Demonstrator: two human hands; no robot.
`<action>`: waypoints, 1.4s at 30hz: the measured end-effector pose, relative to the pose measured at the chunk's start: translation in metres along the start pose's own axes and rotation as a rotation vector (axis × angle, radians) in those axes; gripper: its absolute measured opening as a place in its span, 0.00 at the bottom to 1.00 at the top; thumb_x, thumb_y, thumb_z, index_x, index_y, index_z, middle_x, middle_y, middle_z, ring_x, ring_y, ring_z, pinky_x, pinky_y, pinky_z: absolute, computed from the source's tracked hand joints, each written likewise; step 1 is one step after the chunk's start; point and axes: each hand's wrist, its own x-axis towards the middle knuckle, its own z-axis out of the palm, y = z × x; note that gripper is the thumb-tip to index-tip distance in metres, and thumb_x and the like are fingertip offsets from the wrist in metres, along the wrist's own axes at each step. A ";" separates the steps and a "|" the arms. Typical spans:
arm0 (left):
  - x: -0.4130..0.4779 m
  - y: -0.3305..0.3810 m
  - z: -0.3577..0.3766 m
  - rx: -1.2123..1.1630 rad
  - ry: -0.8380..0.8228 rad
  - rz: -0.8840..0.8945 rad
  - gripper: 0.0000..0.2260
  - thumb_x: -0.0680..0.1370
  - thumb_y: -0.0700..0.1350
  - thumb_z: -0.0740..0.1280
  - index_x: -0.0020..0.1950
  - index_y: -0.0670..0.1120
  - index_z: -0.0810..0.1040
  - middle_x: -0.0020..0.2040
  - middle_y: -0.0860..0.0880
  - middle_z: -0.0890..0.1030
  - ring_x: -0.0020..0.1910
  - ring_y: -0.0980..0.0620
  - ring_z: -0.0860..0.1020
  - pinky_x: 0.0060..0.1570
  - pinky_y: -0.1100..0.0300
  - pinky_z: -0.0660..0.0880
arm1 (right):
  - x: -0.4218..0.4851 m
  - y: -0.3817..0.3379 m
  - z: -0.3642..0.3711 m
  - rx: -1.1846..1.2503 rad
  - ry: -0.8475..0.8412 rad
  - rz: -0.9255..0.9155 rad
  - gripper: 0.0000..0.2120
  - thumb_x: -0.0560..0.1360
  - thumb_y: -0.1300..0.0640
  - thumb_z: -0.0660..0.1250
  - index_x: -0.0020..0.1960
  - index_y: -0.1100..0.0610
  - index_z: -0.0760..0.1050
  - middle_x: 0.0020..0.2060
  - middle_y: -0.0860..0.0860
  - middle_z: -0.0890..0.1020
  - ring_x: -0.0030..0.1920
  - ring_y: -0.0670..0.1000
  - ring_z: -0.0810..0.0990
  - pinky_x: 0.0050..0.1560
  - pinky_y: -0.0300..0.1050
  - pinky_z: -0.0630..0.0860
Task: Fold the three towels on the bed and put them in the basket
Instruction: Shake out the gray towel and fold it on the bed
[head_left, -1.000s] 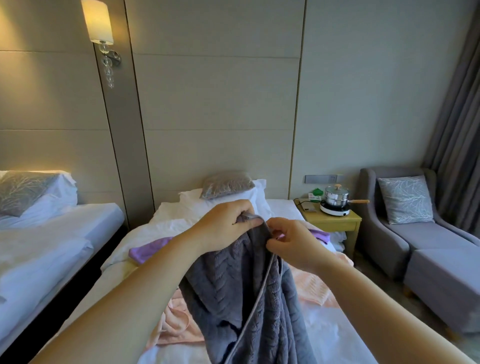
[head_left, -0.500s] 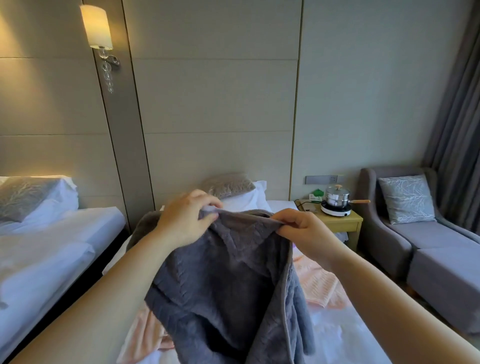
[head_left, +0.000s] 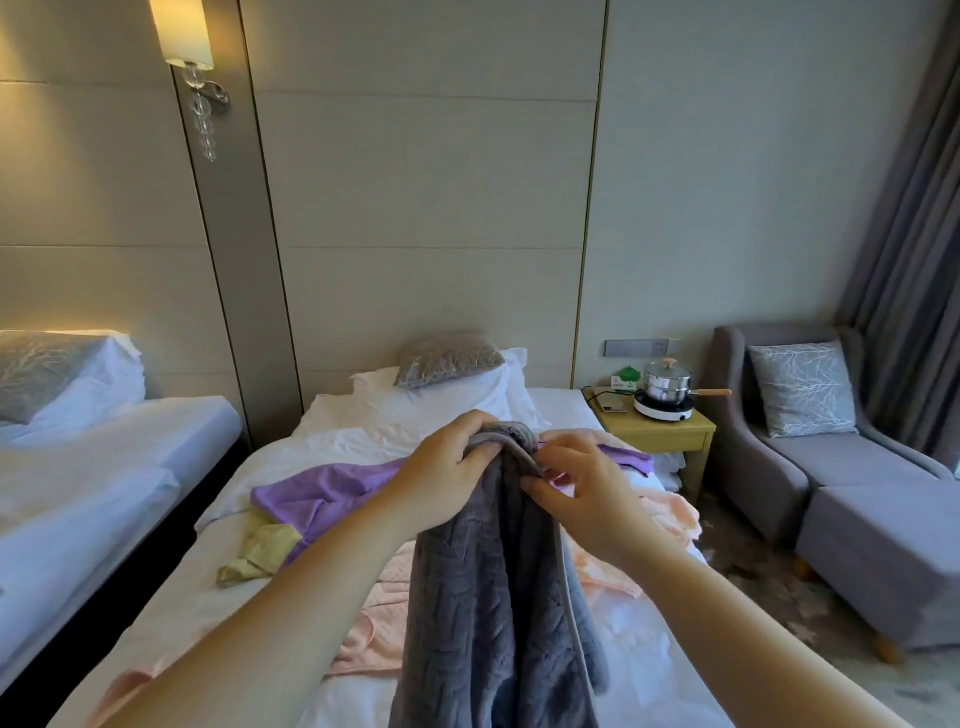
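grey towel (head_left: 483, 597) held bunched above the bed (head_left: 363, 441), hanging down between both forearms. left hand (head_left: 447, 467): fingers curled round its gathered top. right hand (head_left: 587, 493): fingers pinching the piped edge just beside the left hand. purple towel (head_left: 332, 483) and pink towel (head_left: 379, 629) lie spread, unfolded, on the bed beneath. green packet (head_left: 626, 376) on the bedside table (head_left: 660, 434): print too small to read.

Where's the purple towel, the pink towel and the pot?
purple towel (head_left: 332, 483): head view, flat middle part.
pink towel (head_left: 670, 514): head view, right-hand part.
pot (head_left: 666, 388): head view, shiny side.
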 end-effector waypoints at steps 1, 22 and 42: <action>0.001 0.001 0.001 -0.022 0.003 -0.013 0.06 0.81 0.44 0.61 0.54 0.52 0.75 0.49 0.57 0.79 0.49 0.63 0.75 0.49 0.72 0.69 | -0.004 0.002 0.004 0.019 -0.024 0.003 0.07 0.75 0.56 0.68 0.50 0.58 0.81 0.51 0.47 0.76 0.48 0.45 0.77 0.53 0.43 0.75; 0.011 0.003 -0.028 0.081 0.215 0.023 0.11 0.78 0.38 0.64 0.50 0.54 0.79 0.54 0.51 0.76 0.52 0.75 0.68 0.51 0.82 0.59 | 0.000 -0.002 -0.012 -0.172 -0.111 -0.018 0.05 0.69 0.56 0.68 0.41 0.47 0.74 0.40 0.44 0.75 0.41 0.45 0.73 0.38 0.36 0.71; 0.015 -0.004 -0.045 -0.107 0.426 -0.148 0.10 0.80 0.40 0.60 0.49 0.53 0.79 0.46 0.59 0.80 0.45 0.64 0.77 0.41 0.70 0.70 | 0.001 -0.006 -0.013 0.290 0.117 0.099 0.08 0.73 0.60 0.70 0.39 0.48 0.79 0.39 0.47 0.78 0.36 0.42 0.75 0.41 0.32 0.72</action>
